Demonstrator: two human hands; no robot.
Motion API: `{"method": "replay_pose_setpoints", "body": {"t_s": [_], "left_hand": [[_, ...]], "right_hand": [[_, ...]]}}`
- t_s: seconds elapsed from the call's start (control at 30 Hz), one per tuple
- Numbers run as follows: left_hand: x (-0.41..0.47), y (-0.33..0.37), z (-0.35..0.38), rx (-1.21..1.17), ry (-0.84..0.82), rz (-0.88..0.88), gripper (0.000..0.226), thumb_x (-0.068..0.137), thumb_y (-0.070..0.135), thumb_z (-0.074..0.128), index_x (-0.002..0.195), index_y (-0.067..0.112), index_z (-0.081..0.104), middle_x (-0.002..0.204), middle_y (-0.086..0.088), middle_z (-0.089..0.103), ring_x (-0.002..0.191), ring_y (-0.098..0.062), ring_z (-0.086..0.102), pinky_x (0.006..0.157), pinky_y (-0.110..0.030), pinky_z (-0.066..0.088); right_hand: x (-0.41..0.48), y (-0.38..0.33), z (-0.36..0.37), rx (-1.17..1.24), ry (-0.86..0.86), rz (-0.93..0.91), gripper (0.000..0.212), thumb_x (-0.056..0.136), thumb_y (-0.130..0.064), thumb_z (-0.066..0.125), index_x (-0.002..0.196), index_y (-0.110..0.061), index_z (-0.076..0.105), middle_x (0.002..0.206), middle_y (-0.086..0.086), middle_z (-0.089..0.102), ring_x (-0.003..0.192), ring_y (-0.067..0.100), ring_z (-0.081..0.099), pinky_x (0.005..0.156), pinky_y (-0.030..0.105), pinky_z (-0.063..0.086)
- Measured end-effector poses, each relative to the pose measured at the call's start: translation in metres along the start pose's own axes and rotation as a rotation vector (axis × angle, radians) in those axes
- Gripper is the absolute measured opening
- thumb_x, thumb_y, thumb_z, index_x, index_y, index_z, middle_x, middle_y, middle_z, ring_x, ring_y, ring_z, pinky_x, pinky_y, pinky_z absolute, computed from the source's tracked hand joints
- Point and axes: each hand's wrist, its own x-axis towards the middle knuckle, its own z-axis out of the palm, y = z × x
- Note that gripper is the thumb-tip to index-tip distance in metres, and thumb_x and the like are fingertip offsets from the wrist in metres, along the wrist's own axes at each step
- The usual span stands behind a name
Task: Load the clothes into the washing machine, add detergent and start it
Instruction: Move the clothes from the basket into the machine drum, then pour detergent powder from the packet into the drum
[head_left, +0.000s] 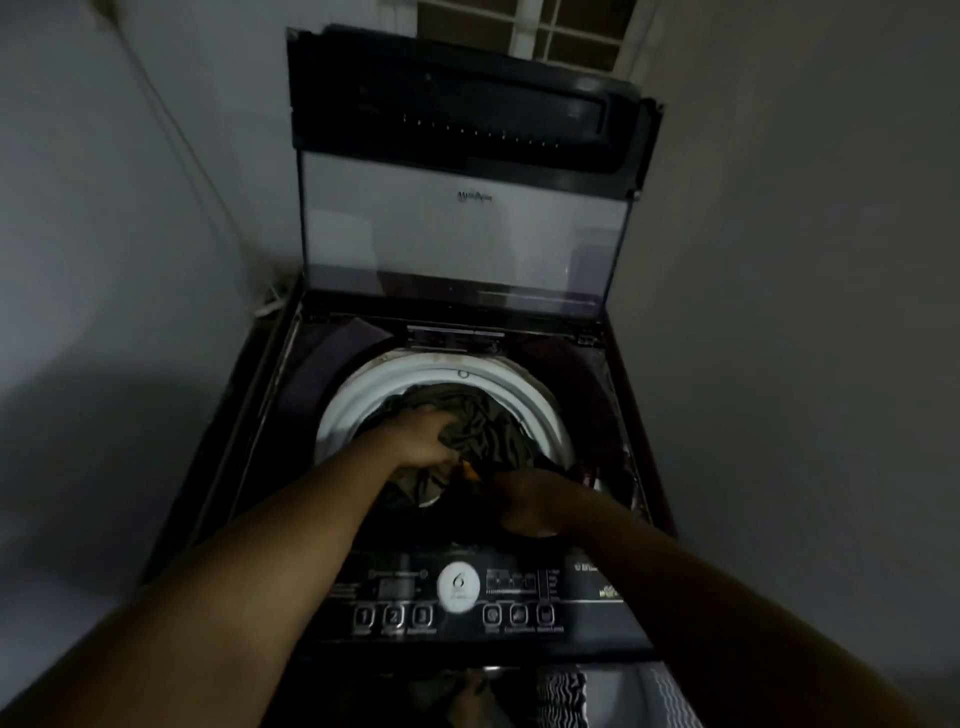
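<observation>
Control panel (467, 592) fronts drum (363, 395); left fingers (439, 457) grasp olive clothes (488, 426), right fingers (511, 486) seemingly clutch dark cloth (462, 506).

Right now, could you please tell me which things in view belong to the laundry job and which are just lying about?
Belong to the job: washing machine, its raised lid, control panel, clothes in the drum, left hand gripping them, right hand beside it.
Just lying about: window, striped cloth at the bottom edge.

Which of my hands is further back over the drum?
The left hand, on the olive cloth; the right hand is by the drum's front rim.
</observation>
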Motion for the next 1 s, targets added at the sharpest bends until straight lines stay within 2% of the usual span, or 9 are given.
{"method": "replay_pose_setpoints", "body": {"t_s": [0.1,0.2,0.33,0.43,0.5,0.6,0.77,0.9,1.0], "left_hand": [[-0.048,-0.007,-0.012,-0.061,0.055,0.009,0.06,0.086,0.043,0.07,0.142,0.027,0.052,0.144,0.003,0.051,0.126,-0.017,0.052,0.109,-0.035,0.043],[-0.108,-0.018,-0.026,-0.045,0.14,-0.032,0.066,0.087,0.047,0.069,0.146,0.027,0.047,0.149,0.0,0.047,0.131,-0.019,0.049,0.11,-0.034,0.041],[-0.188,-0.033,-0.045,-0.056,0.306,-0.045,0.059,0.086,0.041,0.072,0.141,0.025,0.053,0.147,0.003,0.048,0.131,-0.016,0.049,0.108,-0.03,0.04],[-0.246,-0.045,-0.057,-0.089,0.39,-0.095,0.054,0.088,0.036,0.072,0.137,0.021,0.056,0.136,0.005,0.054,0.12,-0.015,0.054,0.104,-0.028,0.043],[-0.284,-0.054,-0.063,-0.103,0.456,-0.144,0.057,0.087,0.04,0.072,0.138,0.021,0.055,0.139,0.002,0.053,0.121,-0.017,0.054,0.105,-0.029,0.044],[-0.34,-0.066,-0.063,-0.145,0.534,-0.231,0.057,0.091,0.04,0.068,0.143,0.023,0.049,0.144,0.003,0.047,0.131,-0.018,0.047,0.108,-0.027,0.038],[-0.426,-0.074,-0.044,-0.185,0.722,-0.4,0.054,0.093,0.041,0.064,0.142,0.025,0.05,0.148,-0.001,0.045,0.131,-0.021,0.047,0.1,-0.028,0.039],[-0.474,-0.068,-0.007,-0.266,0.891,-0.553,0.05,0.093,0.04,0.065,0.139,0.025,0.053,0.144,-0.003,0.05,0.125,-0.021,0.051,0.098,-0.029,0.04],[-0.498,-0.058,0.033,-0.348,0.99,-0.653,0.048,0.091,0.042,0.066,0.136,0.028,0.055,0.139,-0.002,0.053,0.121,-0.021,0.054,0.099,-0.032,0.043]], "right_hand": [[-0.024,-0.013,-0.017,0.033,0.06,0.044,0.045,0.097,-0.044,0.055,0.135,-0.021,0.058,0.134,0.012,0.06,0.121,0.03,0.057,0.098,0.035,0.047],[-0.05,-0.033,-0.032,-0.027,0.139,0.058,0.045,0.094,-0.052,0.056,0.125,-0.02,0.063,0.127,0.009,0.065,0.113,0.026,0.06,0.096,0.033,0.049],[-0.068,-0.063,-0.046,-0.102,0.165,0.0,0.046,0.096,-0.037,0.061,0.138,-0.016,0.056,0.141,0.008,0.055,0.13,0.027,0.051,0.103,0.031,0.04],[-0.075,-0.09,-0.053,-0.164,0.171,-0.065,0.05,0.099,-0.038,0.058,0.143,-0.016,0.052,0.146,0.005,0.05,0.137,0.026,0.044,0.109,0.032,0.034],[-0.073,-0.109,-0.059,-0.181,0.209,-0.105,0.054,0.097,-0.041,0.06,0.144,-0.016,0.051,0.149,0.006,0.048,0.138,0.027,0.044,0.111,0.033,0.036],[-0.069,-0.142,-0.07,-0.199,0.228,-0.206,0.064,0.096,-0.043,0.061,0.15,-0.014,0.043,0.158,0.007,0.037,0.144,0.025,0.037,0.115,0.03,0.032],[-0.073,-0.21,-0.074,-0.296,0.212,-0.432,0.048,0.094,-0.045,0.062,0.133,-0.017,0.061,0.143,0.007,0.056,0.127,0.028,0.053,0.105,0.037,0.044],[-0.077,-0.243,-0.058,-0.309,0.168,-0.581,0.065,0.091,-0.049,0.065,0.146,-0.018,0.046,0.152,0.008,0.044,0.134,0.027,0.048,0.11,0.036,0.042],[-0.086,-0.261,-0.04,-0.335,0.114,-0.694,0.065,0.092,-0.047,0.065,0.147,-0.019,0.045,0.151,0.01,0.045,0.132,0.026,0.049,0.108,0.031,0.041]]}}
